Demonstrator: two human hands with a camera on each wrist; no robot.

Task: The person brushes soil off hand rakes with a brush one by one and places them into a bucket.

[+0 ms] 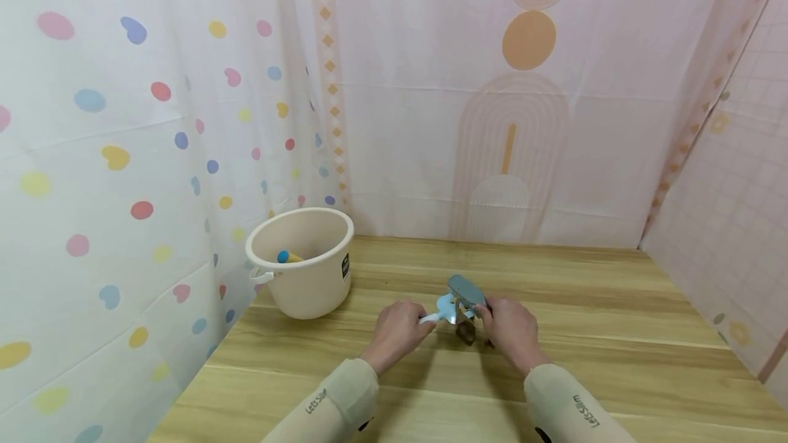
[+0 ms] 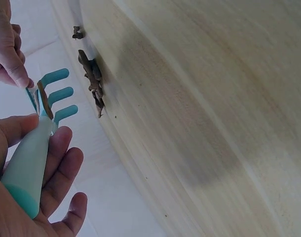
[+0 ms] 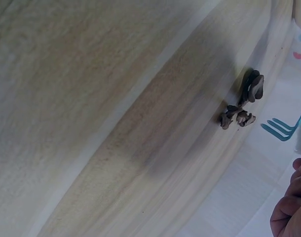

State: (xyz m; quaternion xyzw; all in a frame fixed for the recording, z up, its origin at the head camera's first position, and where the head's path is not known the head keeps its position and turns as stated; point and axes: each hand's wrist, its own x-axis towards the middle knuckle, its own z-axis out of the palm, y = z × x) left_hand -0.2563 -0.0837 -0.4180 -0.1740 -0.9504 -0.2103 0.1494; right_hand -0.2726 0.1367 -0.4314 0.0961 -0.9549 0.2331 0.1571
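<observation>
My left hand (image 1: 397, 333) grips the handle of a small light-blue garden hand rake (image 2: 29, 163); its three teal tines point away from the thumb in the left wrist view. With my right hand (image 1: 511, 330) I hold a flat, grey-blue oblong tool (image 1: 466, 290) against the rake head; its exact kind cannot be made out. A strip of brown matter (image 2: 45, 101) sits on the rake head between the two. Below lie dark brown, shrivelled clumps (image 3: 251, 89) on the tabletop, like dried leaves or bark. The right wrist view cuts off most of the right hand.
To the left stands a cream bucket (image 1: 314, 292) with a white handle. A blue-tipped yellow object (image 1: 291, 257) shows inside it. Wood-grain tabletop (image 1: 585, 306) runs back to patterned curtains (image 1: 400, 156) on the left, back and right.
</observation>
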